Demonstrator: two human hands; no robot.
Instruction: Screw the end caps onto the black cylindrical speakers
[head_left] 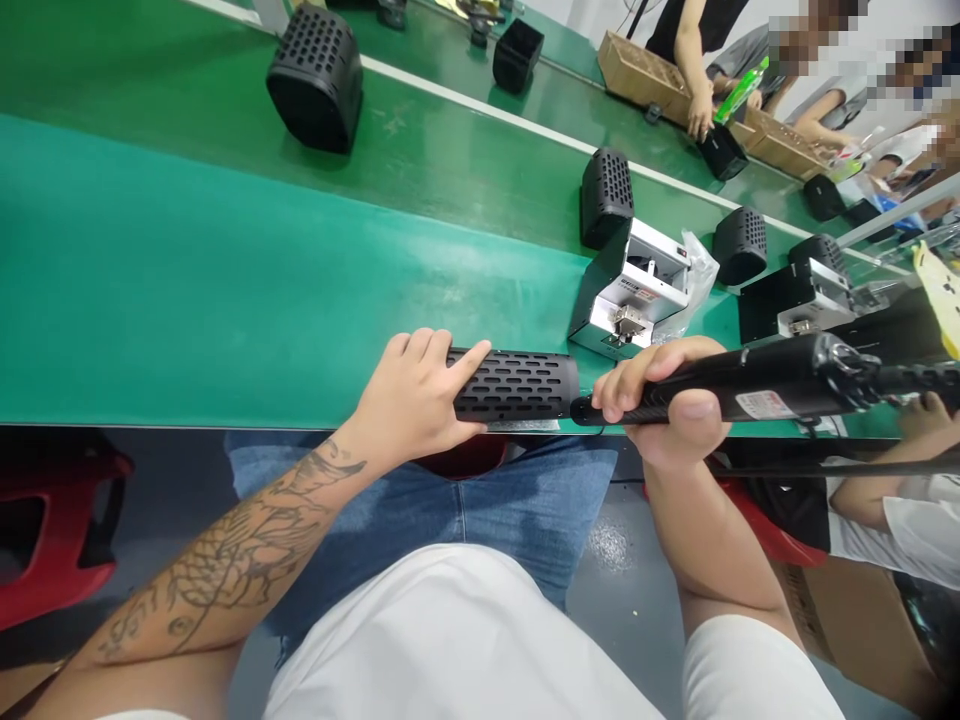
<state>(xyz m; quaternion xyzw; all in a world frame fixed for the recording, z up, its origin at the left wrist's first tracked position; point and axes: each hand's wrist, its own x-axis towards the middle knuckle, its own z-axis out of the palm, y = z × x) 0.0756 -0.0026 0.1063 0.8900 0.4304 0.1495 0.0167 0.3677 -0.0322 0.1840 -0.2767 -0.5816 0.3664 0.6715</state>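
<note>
Closest to me are the seated person's lap in blue jeans and a white shirt, with a red stool [52, 540] off to the left on the floor. Both forearms reach up to the near edge of the green bench [187, 300].

The left hand [412, 400] lies over the left end of a perforated black housing [517, 385]. Its fingers are stretched close together across the top and the thumb runs along the near side, so it pins the part down. The housing lies on its side, right at the bench's front edge.

The right hand [667, 405] is wrapped tight around an electric screwdriver [772, 385], held nearly level. The nose of the tool meets the right end of the housing, though I cannot make out the bit itself from here.

Just behind the hands stands a silver box-shaped machine [637, 295] with a clear plastic bag [697, 270] beside it, and a second similar machine [795, 300] sits further right.

Beyond those, on the darker green belt, several rounded black grilles [606, 195] sit well apart from one another.

At the far side a co-worker's hand [701, 115] rests by the cardboard trays [645, 75].
</note>
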